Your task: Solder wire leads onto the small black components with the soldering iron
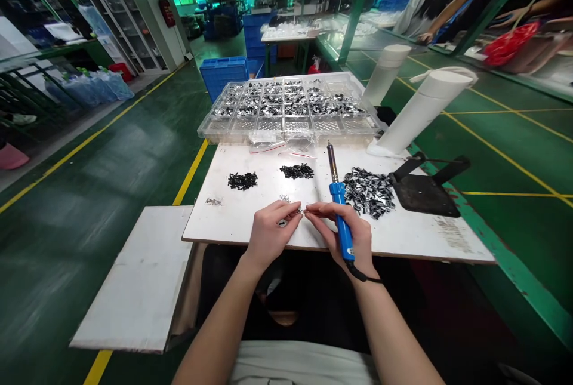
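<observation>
Table (233, 218), far side: divided tray (289, 125)
Left to right: parts heap (242, 180), second heap (297, 171), third heap (369, 193), stand (427, 194)
Near: left hand (267, 230), right hand (358, 233), soldering iron (341, 218) across it

My soldering iron (337, 192) has a blue handle (343, 227) and black cord (357, 273). My tabletop (224, 224) is white; the left heap (242, 181) and middle heap (297, 171) are black, the right heap (369, 193) black and silvery-white. The floor (147, 134) is green, lined in yellow.
</observation>
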Motion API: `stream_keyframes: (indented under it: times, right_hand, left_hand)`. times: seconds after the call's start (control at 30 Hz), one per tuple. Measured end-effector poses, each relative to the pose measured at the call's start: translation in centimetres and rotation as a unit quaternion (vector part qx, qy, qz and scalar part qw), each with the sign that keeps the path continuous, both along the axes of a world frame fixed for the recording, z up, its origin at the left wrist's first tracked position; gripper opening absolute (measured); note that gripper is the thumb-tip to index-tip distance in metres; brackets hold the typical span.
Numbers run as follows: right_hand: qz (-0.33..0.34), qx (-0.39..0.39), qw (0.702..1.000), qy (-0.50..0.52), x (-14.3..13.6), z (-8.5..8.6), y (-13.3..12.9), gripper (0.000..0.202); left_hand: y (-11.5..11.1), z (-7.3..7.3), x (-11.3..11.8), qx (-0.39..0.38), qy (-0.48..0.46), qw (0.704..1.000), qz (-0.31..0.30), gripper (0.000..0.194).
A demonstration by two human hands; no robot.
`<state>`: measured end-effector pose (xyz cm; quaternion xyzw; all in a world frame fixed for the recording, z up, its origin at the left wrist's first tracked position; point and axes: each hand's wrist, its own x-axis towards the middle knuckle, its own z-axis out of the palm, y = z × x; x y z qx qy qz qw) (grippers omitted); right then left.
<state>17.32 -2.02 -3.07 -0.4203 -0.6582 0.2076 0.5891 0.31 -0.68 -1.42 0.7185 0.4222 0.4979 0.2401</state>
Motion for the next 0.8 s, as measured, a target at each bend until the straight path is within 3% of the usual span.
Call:
stream_keyframes:
  times: [0.5, 0.8]
  right_hand:
    - [-0.027, 0.027, 0.998, -0.058, -0.13, -0.38, 0.07, 0.022]
    - [-0.044, 0.055, 0.993, -0.09, -0.14, -0.54, 0.0, 0.025]
  left_hand:
    - [-0.31, -0.73, 0.33, 0.072, 0.061, 0.995, 0.038, 0.023]
    - [-0.48, -0.71, 0.29, 0.086, 0.092, 0.992, 0.023, 0.026]
